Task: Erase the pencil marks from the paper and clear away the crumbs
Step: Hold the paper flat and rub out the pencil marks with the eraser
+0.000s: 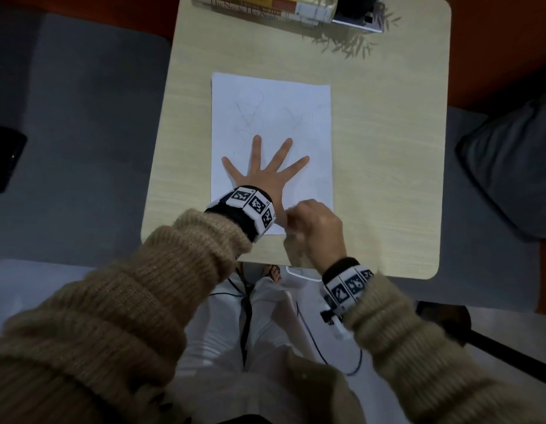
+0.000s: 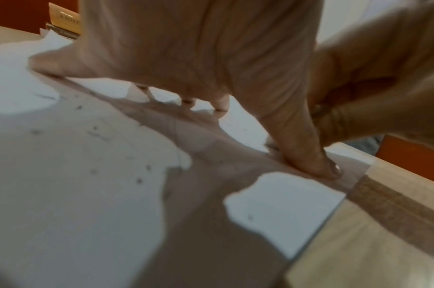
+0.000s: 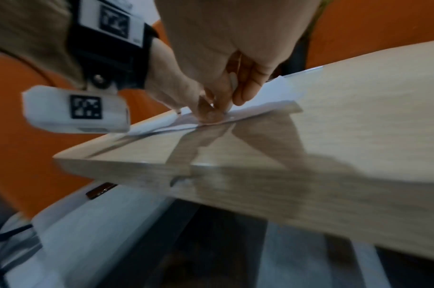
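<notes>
A white sheet of paper lies on the light wooden table, with faint pencil marks on its far half. My left hand presses flat on the sheet, fingers spread wide. In the left wrist view, dark eraser crumbs dot the paper near that hand. My right hand is at the sheet's near edge, right beside my left thumb. Its curled fingers pinch a small pale eraser, mostly hidden, whose tip touches the paper.
Books and a dark device lie along the table's far edge. A grey cushion sits to the right and a dark object on the grey seat to the left. Cables run across my lap.
</notes>
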A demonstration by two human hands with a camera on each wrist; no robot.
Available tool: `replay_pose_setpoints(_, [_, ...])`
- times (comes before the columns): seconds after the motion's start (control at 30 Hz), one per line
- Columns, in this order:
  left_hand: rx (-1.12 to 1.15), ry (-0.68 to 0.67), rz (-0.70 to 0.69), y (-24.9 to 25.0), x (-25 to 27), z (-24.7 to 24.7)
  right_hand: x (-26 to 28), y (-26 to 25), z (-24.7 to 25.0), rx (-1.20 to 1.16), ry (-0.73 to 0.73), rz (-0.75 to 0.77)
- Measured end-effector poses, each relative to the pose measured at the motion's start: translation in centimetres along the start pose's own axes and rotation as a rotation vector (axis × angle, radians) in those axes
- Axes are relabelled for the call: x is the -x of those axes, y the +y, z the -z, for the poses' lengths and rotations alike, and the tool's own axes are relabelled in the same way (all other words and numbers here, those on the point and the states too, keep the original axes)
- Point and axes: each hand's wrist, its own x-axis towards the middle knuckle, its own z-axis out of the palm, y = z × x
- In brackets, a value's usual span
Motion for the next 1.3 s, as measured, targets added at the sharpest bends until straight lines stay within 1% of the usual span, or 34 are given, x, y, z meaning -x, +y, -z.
replay_pose_setpoints(0.03, [0.007,0.001,-0.005,0.1,0.1,0.2,-0.3,0.3,0.3,-0.021,0.004,-0.020])
replay_pose_setpoints(0.07, [0.011,0.009,-0.017,0.1,0.3,0.4,-1.3,0.5,0.7,-0.041,0.049,-0.038])
replay_pose_setpoints(0.13, [-0.010,-0.005,-0.038,0.1,1.1,0.3,-3.6,1.1,1.2,-0.058,0.211,-0.052])
replay_pose_setpoints(0.17, [-0.029,-0.030,-0.042,0.1,1.7,0.0,-4.3,1.3,1.4,-0.063,0.256,-0.047])
replay_pose_setpoints(0.23, [-0.054,-0.085,-0.041,-0.1,3.2,-1.2,-4.6,1.5,1.3,-0.089,0.272,-0.046])
replay_pose_setpoints(0.27, [-0.043,-0.081,-0.041,-0.1,3.9,-1.8,-4.5,1.6,1.1,-0.086,0.262,-0.052])
replay_pose_setpoints(0.3, [-0.005,-0.049,-0.035,-0.1,4.2,-2.0,-4.4,1.7,0.7,-0.073,0.244,-0.059])
replay_pose_setpoints(0.37, [0.128,0.073,0.010,0.0,4.2,-1.1,-4.3,1.9,0.0,-0.058,0.189,-0.067])
replay_pose_setpoints(0.43, [0.182,0.179,0.055,-0.2,2.8,0.2,-4.4,2.0,-0.4,-0.028,0.164,-0.032])
replay_pose_setpoints(0.47, [0.164,0.179,0.058,-0.4,1.9,0.8,-4.4,1.9,-0.4,-0.002,0.160,-0.009])
replay_pose_setpoints(0.53, [0.095,0.113,0.050,-1.0,0.4,1.3,-3.8,1.8,-0.3,0.043,0.135,0.049])
replay_pose_setpoints(0.63, [0.082,0.064,0.065,-1.5,-0.8,1.0,-2.2,0.9,-0.2,0.168,-0.039,0.152])
replay_pose_setpoints(0.7, [0.076,0.076,0.060,-1.6,-0.8,0.8,-3.8,0.7,0.2,0.164,-0.103,0.139])
replay_pose_setpoints(0.73, [0.073,0.082,0.050,-1.6,-0.9,0.8,-5.6,0.7,0.5,0.167,-0.095,0.110])
replay_pose_setpoints(0.8, [0.072,0.091,0.038,-1.8,-1.0,0.8,-9.7,1.0,1.0,0.181,-0.005,0.049])
replay_pose_setpoints(0.83, [0.066,0.092,0.039,-1.8,-0.9,0.8,-11.2,1.2,1.1,0.160,0.043,0.018])
replay_pose_setpoints(0.87, [0.060,0.090,0.043,-1.8,-0.9,0.8,-11.5,1.2,1.0,0.142,0.068,0.017])
replay_pose_setpoints(0.93, [0.061,0.084,0.044,-1.8,-1.0,0.7,-8.7,0.6,0.5,0.115,0.058,0.077])
replay_pose_setpoints(1.0, [0.066,0.080,0.057,-1.8,-1.2,0.6,-5.0,0.3,-0.1,0.082,0.005,0.143])
replay_pose_setpoints(1.03, [0.064,0.082,0.061,-1.8,-1.1,0.7,-4.6,0.3,0.0,0.071,-0.040,0.144])
replay_pose_setpoints(1.07, [0.061,0.088,0.059,-1.8,-1.1,0.8,-5.4,0.3,0.3,0.083,-0.074,0.128])
replay_pose_setpoints(1.1, [0.058,0.096,0.050,-1.8,-1.1,0.8,-7.1,0.6,0.4,0.110,-0.066,0.099])
replay_pose_setpoints(1.17, [0.054,0.101,0.042,-1.8,-1.1,0.8,-11.0,1.3,0.5,0.135,0.053,0.026])
replay_pose_setpoints(1.2, [0.052,0.100,0.046,-1.8,-1.1,0.7,-11.9,1.3,0.6,0.115,0.092,0.005])
replay_pose_setpoints(1.23, [0.051,0.099,0.050,-1.8,-1.1,0.7,-11.4,1.1,0.4,0.099,0.106,0.018])
replay_pose_setpoints(1.3, [0.065,0.094,0.058,-1.7,-1.2,0.6,-8.0,0.1,-0.3,0.090,0.030,0.071])
